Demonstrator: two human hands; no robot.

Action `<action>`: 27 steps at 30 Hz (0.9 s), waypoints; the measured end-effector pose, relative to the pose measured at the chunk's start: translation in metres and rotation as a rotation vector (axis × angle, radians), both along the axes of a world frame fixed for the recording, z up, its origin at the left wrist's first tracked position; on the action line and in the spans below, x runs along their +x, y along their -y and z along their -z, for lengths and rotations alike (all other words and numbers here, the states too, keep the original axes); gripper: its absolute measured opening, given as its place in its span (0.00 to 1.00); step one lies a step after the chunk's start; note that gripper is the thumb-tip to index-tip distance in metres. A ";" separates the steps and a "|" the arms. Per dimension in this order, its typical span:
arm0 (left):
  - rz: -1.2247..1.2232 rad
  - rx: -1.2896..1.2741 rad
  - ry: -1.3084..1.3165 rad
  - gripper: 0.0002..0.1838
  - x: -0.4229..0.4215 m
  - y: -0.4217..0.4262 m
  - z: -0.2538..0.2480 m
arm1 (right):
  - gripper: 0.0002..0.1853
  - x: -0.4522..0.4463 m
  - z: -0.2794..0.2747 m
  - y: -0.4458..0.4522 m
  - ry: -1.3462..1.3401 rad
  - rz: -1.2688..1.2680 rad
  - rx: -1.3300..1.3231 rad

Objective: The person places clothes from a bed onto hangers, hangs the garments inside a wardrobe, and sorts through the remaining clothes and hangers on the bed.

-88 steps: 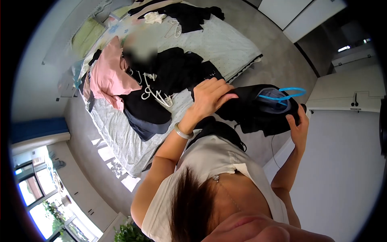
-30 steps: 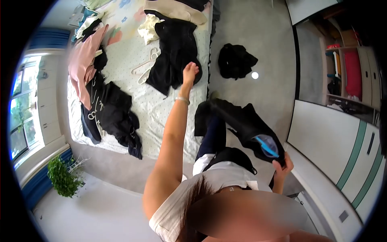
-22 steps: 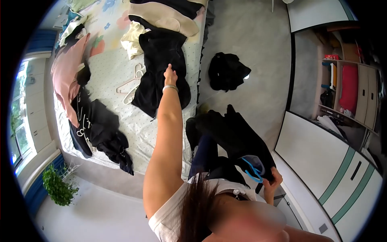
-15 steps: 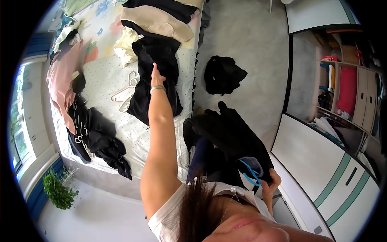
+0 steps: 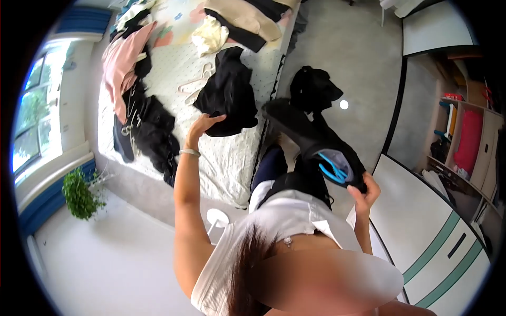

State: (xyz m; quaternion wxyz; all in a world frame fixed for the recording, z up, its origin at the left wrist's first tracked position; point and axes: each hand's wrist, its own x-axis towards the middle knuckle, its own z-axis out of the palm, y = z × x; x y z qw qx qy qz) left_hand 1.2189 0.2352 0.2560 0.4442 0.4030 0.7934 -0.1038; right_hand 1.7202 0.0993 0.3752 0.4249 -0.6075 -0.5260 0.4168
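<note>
My left hand [image 5: 204, 125] is at the near edge of a dark piece of clothing [image 5: 229, 95] on the bed, fingers closed on its cloth. That cloth lies crumpled, its exact kind unclear. At the right, my right hand [image 5: 366, 194] grips the end of a long black garment [image 5: 300, 129] with a grey lining. A bright blue hanger [image 5: 333, 167] shows inside its opening. The garment hangs in front of my legs, stretching toward the bed's edge. Pale hangers [image 5: 196, 83] lie left of the dark clothing.
Another black garment [image 5: 313, 88] lies on the grey floor. On the bed [image 5: 211, 168] are a cream cloth [image 5: 210, 36], a beige garment [image 5: 247, 16], a pink garment [image 5: 120, 68] and black clothes [image 5: 155, 129]. A wardrobe [image 5: 421, 210] stands right; a plant [image 5: 81, 195] left.
My left hand has drawn back toward me from the dark clothing's middle to its near edge, and the cloth is now bunched shorter. My right hand still holds the black garment, now raised.
</note>
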 end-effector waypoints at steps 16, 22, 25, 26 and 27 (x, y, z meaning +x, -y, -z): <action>-0.543 0.651 0.924 0.28 0.049 0.037 -0.196 | 0.14 0.064 -0.037 0.039 -0.154 -0.126 0.040; -0.290 0.835 1.003 0.29 0.114 0.028 -0.252 | 0.17 0.064 -0.058 0.058 -0.208 -0.032 0.036; -0.098 0.734 0.834 0.31 0.149 0.038 -0.260 | 0.17 0.060 -0.060 0.065 -0.255 0.057 0.019; -0.077 0.728 0.840 0.31 0.164 0.044 -0.260 | 0.17 0.057 -0.059 0.066 -0.269 0.062 0.019; 0.288 0.791 0.804 0.29 0.191 0.054 -0.259 | 0.17 0.051 -0.062 0.067 -0.335 0.094 -0.005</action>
